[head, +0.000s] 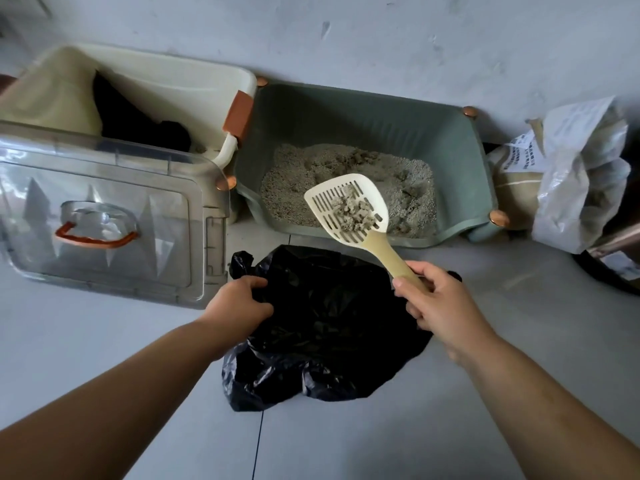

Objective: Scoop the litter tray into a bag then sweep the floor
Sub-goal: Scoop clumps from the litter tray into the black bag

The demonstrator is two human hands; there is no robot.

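A green litter tray [367,112] stands against the wall, its floor covered with grey litter [304,181]. My right hand [440,303] grips the beige handle of a cream slotted scoop [346,206]. The scoop's blade hangs over the tray's front edge and carries grey clumps [353,213]. A black plastic bag [322,327] lies on the floor just in front of the tray. My left hand [242,299] holds the bag's left edge, fingers curled into the plastic.
A cream litter box [180,81] with a black shape inside stands at the left. Its clear lid [104,216] with an orange handle lies in front. A white sack of litter [578,181] leans at the right. Pale floor tiles [415,438] spread below.
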